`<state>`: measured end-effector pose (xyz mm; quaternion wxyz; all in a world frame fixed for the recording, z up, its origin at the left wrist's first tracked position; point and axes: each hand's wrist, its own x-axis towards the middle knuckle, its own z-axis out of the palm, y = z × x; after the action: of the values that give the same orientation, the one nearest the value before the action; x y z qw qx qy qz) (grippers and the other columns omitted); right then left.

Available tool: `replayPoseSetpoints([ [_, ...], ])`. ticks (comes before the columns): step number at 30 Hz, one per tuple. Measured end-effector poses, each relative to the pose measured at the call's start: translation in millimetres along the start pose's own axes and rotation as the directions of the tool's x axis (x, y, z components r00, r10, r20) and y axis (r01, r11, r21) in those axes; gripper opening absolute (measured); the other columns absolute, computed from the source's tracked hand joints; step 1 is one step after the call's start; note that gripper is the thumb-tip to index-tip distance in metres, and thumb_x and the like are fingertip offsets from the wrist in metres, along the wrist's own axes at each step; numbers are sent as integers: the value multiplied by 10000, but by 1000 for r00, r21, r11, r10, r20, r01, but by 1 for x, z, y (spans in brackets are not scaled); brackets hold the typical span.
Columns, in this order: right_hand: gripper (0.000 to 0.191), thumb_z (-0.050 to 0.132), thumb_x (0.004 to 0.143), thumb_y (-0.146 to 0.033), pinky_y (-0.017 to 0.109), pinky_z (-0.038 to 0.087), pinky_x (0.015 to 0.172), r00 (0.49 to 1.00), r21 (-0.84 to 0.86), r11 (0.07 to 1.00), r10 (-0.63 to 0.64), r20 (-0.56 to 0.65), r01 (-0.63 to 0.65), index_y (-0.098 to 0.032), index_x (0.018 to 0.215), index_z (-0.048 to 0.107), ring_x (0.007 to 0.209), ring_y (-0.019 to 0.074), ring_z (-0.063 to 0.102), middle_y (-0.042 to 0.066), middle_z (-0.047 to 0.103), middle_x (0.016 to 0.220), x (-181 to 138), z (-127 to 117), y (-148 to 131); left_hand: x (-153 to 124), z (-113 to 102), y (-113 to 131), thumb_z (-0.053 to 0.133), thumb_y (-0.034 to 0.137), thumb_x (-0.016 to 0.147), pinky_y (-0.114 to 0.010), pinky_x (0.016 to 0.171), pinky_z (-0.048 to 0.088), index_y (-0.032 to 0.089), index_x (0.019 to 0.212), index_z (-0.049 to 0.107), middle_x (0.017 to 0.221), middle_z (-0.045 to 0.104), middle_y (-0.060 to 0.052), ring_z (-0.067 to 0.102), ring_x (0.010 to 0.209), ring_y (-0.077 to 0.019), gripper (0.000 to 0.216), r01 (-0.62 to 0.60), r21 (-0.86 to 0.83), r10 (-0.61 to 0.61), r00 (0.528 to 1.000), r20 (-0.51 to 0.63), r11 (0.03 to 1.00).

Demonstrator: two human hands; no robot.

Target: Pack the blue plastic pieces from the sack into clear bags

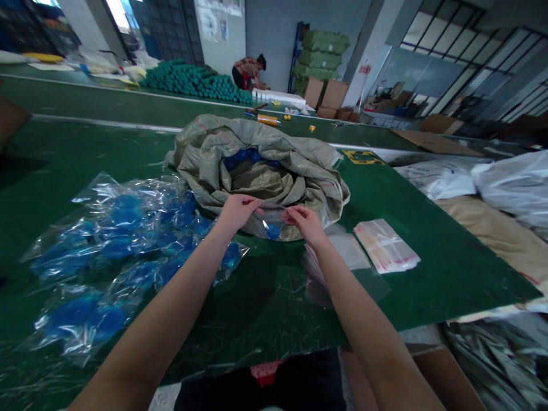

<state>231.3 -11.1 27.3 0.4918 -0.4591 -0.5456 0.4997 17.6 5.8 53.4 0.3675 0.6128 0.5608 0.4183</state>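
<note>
Between my two hands hangs a small clear plastic bag with a blue ball (273, 230) in it. My left hand (240, 210) pinches one upper corner of the bag, and my right hand (303, 221) pinches the other. Just behind them lies a large grey-green woven sack (201, 154), its mouth rolled open, with several blue balls (244, 157) showing inside. On the left is a heap of filled clear bags (124, 228) with blue contents. Flat empty bags (342, 251) lie under and beside my right forearm.
A banded stack of clear bags (385, 245) lies on the green table (445, 274) to the right. Farther back are a pile of green rolls (197, 80), an orange cylinder (268, 120) and a bent-over person (248, 71). White plastic sacks (514, 177) stand beyond the right edge.
</note>
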Motion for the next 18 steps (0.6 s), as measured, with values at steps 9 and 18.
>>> replayPoseSetpoints([
  [9, 362, 640, 771, -558, 324, 551, 835, 993, -34, 995, -98, -68, 96, -201, 834, 643, 844, 171, 668, 42, 710, 858, -4, 3, 5, -3, -4, 7, 587, 384, 834, -265, 651, 448, 153, 890, 767, 798, 755, -46, 615, 703, -174, 298, -46, 181, 52, 998, -31, 982],
  [18, 295, 542, 875, -486, 299, 526, 818, 976, -220, 955, -213, -49, 197, -201, 876, 619, 822, 169, 650, 47, 701, 858, -15, 12, -5, -37, 22, 34, 435, 346, 972, -291, 830, 485, 229, 1026, 736, 1078, 706, -65, 654, 958, -195, 328, -525, 555, 542, 827, 151, 645],
])
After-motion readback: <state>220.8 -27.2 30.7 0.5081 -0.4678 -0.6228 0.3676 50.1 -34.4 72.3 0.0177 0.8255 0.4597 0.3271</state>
